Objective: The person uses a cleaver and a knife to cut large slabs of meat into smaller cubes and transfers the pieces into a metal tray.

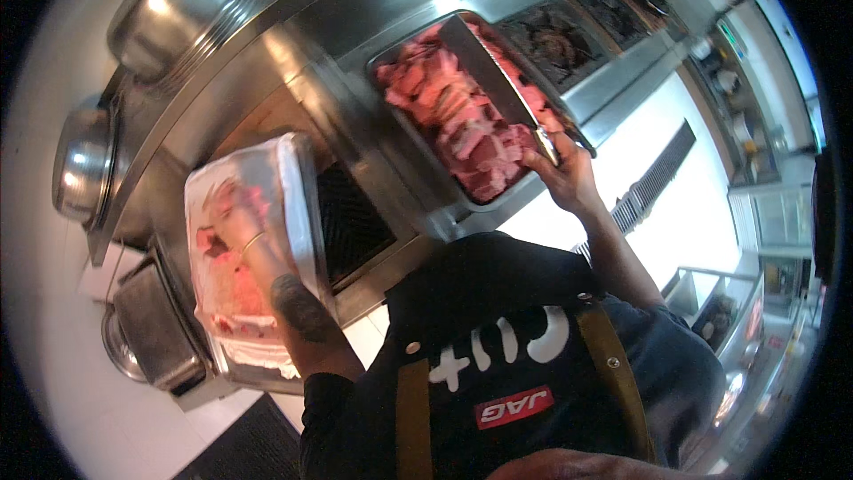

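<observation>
A metal tray (496, 207) full of cut raw meat (460, 117) lies before me on the steel counter. My right hand (566, 170) is at its near corner, closed around the handle of a broad-bladed knife (490, 73), whose blade lies across the meat. My left hand (236, 213), blurred, is over a second tray (226, 367) at the left, which is lined with whitish sheeting and holds reddish meat pieces (212, 242). Something red shows at its fingers; whether they grip it cannot be told.
Steel bowls (176, 10) stand on a shelf at the upper left, with dark metal pans (156, 327) below them. Dark-filled containers (553, 40) sit beyond the meat tray. A black ridged mat (350, 220) shows between the trays, and another dark mat (243, 443) lies on the tiled floor.
</observation>
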Tool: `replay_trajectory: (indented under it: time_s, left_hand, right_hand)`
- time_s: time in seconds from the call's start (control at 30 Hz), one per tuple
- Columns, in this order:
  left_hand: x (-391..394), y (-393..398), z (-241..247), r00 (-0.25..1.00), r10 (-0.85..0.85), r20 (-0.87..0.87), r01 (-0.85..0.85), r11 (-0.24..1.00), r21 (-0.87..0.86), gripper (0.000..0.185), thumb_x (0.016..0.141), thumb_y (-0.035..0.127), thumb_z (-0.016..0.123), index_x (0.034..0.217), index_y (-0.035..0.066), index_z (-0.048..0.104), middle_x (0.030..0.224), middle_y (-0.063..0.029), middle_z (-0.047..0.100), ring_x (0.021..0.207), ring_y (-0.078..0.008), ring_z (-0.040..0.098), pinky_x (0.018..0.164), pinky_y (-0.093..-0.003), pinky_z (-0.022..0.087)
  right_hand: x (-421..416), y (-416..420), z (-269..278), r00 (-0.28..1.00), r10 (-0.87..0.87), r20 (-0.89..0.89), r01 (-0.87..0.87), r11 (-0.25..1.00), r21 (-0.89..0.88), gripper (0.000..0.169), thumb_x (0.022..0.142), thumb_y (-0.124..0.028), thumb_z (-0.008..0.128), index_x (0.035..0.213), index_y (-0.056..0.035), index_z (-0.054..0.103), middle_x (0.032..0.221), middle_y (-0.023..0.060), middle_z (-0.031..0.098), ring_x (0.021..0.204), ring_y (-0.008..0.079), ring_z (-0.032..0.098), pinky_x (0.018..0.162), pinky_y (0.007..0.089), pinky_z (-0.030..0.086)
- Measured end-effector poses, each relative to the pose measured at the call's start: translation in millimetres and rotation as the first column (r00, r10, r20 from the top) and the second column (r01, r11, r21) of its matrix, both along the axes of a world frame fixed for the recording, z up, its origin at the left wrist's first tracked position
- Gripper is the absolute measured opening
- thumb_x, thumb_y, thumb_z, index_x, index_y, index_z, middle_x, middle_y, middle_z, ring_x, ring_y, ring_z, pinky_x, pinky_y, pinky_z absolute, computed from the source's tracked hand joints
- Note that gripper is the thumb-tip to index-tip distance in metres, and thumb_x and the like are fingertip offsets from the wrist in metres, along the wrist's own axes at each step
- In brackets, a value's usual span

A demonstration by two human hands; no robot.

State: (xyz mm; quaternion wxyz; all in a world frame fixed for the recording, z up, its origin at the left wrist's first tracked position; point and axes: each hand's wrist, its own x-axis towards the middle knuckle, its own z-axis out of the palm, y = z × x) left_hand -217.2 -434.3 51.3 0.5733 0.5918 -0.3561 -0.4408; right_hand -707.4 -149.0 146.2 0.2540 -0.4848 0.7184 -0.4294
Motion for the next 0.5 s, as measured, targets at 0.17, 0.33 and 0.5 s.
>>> replay_trajectory:
  time_s: [0.17,0.33,0.5]
  left_hand:
    - [-238.9,5.7,-3.5,0.684,-0.555,-0.474,0.572,0.811,-0.124,0.032,0.095,0.013,0.070,0.125,0.012,0.057,0.090,-0.0086,0.065,0.070,-0.0210,0.067,0.051,-0.0341,0.056]
    - [-399.2,26.2,22.8,0.777,-0.544,0.317,0.628,0.703,-0.333,0.025,0.093,0.024,0.067,0.113,0.012,0.058,0.102,-0.0112,0.054,0.088,-0.0278,0.045,0.069,-0.0416,0.036]
    - [-429.8,59.4,-3.8,0.410,-0.078,0.909,0.734,0.619,-0.279,0.050,0.091,0.038,0.066,0.133,0.012,0.059,0.144,-0.0236,0.047,0.143,-0.0513,0.034,0.116,-0.0621,0.027]
  right_hand:
    - [-25.5,13.9,-10.5,0.989,-0.148,0.014,0.148,0.984,-0.095,0.034,0.098,-0.023,0.073,0.121,-0.0001,0.067,0.097,0.0002,0.065,0.084,0.0106,0.055,0.076,0.0292,0.047]
    - [-49.9,42.9,-35.8,0.963,-0.233,0.136,0.248,0.963,-0.102,0.018,0.099,-0.021,0.072,0.109,-0.0062,0.066,0.077,-0.0075,0.056,0.063,0.0017,0.045,0.056,0.0211,0.036]
    - [-57.7,50.9,-64.3,0.964,-0.196,0.180,0.216,0.971,-0.099,0.023,0.100,-0.026,0.071,0.092,-0.0082,0.058,0.067,-0.0059,0.049,0.057,0.0043,0.043,0.051,0.0234,0.033]
